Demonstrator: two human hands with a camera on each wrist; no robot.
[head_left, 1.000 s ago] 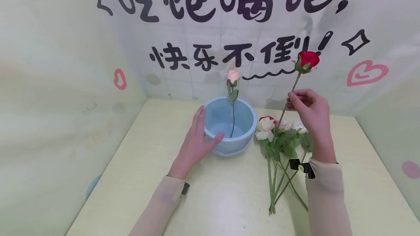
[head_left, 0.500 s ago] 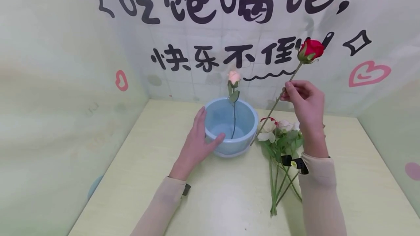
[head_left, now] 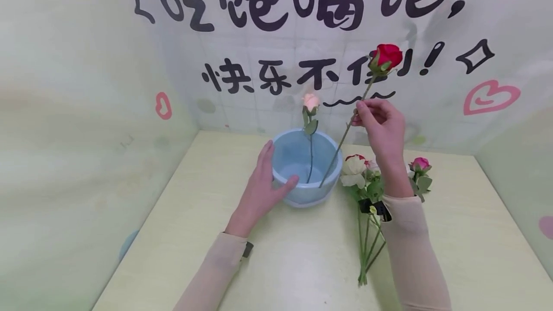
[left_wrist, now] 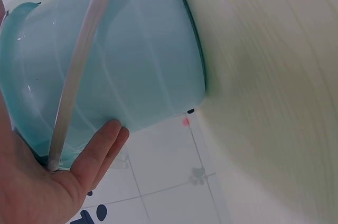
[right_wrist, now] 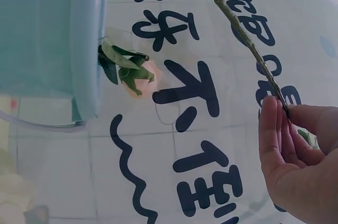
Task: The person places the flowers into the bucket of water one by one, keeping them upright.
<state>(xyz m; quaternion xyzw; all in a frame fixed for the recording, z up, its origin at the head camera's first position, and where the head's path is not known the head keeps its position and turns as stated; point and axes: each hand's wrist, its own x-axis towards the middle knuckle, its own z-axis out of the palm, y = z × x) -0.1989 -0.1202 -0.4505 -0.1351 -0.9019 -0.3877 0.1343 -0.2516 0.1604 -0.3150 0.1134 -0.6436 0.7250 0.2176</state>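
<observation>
Head view alone shows red rose [head_left: 388,55], spare flowers [head_left: 367,176]

The left hand [head_left: 263,187] lies low over the counter's [head_left: 302,263] middle, its fingers [left_wrist: 100,150] straight and together, thumb spread out to the right, palm pressed flat. The left forearm runs back toward the near edge in a pale sleeve. The right hand [head_left: 380,126] is raised nearer the far edge, wrist bent, thumb and fingers [right_wrist: 277,129] pinched together, its forearm sloping down toward the near right.
</observation>
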